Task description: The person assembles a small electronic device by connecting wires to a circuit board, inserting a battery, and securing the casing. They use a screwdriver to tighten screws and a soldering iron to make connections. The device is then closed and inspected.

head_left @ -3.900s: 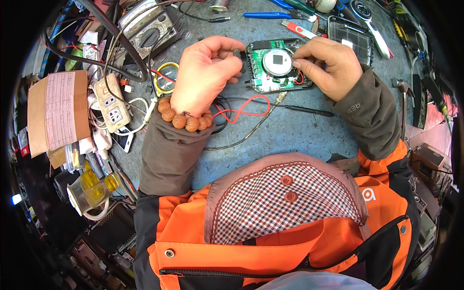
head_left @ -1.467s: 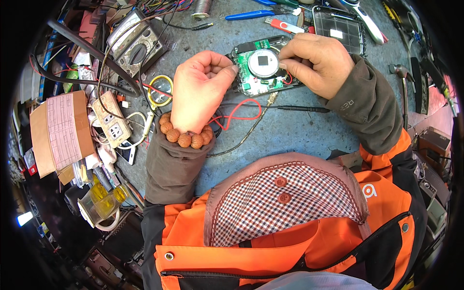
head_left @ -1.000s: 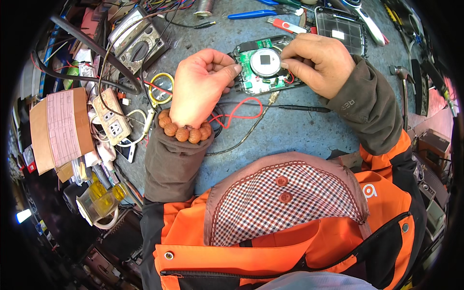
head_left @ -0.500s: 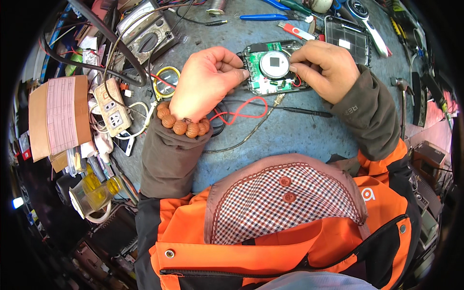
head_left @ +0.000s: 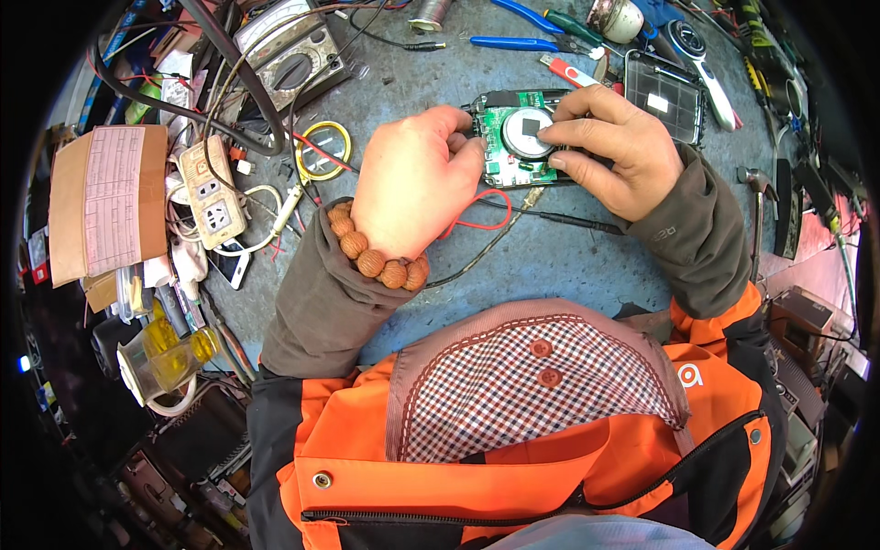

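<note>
A small electronic device [head_left: 500, 170] lies on the blue workbench, its green circuit board facing up in a dark casing. On the board sits a round silver speaker [head_left: 522, 145] with a dark square at its centre. My left hand [head_left: 417, 174] has thumb and forefinger closed at the device's left edge, and a beaded bracelet circles that wrist. From the right, my right hand [head_left: 619, 151] bends its fingers to the speaker's right rim, with the thumb lower down over the board. My fingers hide parts of both edges of the device.
Beyond the device lie blue-handled pliers [head_left: 518, 43], a red and white USB stick [head_left: 570, 71] and an open clear case [head_left: 665, 96]. An analog multimeter [head_left: 291, 69] and a power strip [head_left: 214, 192] stand to the left. A hammer [head_left: 756, 215] lies right; test leads cross the bench.
My right fingers have shifted onto the speaker's rim and lower board. My left hand has rolled, its back now turned more upward. The view has shifted a little.
</note>
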### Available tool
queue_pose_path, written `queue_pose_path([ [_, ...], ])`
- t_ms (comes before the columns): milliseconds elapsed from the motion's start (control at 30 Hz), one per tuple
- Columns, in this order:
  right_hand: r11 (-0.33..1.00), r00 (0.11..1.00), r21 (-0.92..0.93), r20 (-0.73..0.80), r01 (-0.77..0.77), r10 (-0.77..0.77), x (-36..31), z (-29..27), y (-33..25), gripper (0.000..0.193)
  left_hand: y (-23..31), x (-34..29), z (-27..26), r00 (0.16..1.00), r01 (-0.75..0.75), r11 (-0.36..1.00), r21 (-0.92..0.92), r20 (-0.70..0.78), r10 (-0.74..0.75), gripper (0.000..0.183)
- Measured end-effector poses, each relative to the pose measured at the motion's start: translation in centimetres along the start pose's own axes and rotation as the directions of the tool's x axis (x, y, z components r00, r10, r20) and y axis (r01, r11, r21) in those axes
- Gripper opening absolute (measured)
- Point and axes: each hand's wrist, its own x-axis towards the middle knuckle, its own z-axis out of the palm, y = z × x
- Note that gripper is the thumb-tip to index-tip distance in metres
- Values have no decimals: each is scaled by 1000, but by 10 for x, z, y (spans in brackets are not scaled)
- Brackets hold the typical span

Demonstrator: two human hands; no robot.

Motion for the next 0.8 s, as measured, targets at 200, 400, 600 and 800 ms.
queue_pose_path([
  [200,998,999,-48,12,35,-35,1,-2,1,22,-2,0,1,1000,-11,1000,-11,-1,11,27],
  [400,998,1000,-66,4,20,-20,1,0,0,20,-6,1,2,997,-80,996,26,3,80,23],
  [600,999,1000,-45,17,-6,7,0,0,2,21,1,-1,1,1000,-29,999,31,0,29,21],
  [800,998,1000,-55,23,-2,3,1,-1,0,22,4,-4,-1,998,-58,988,146,-2,59,19],
])
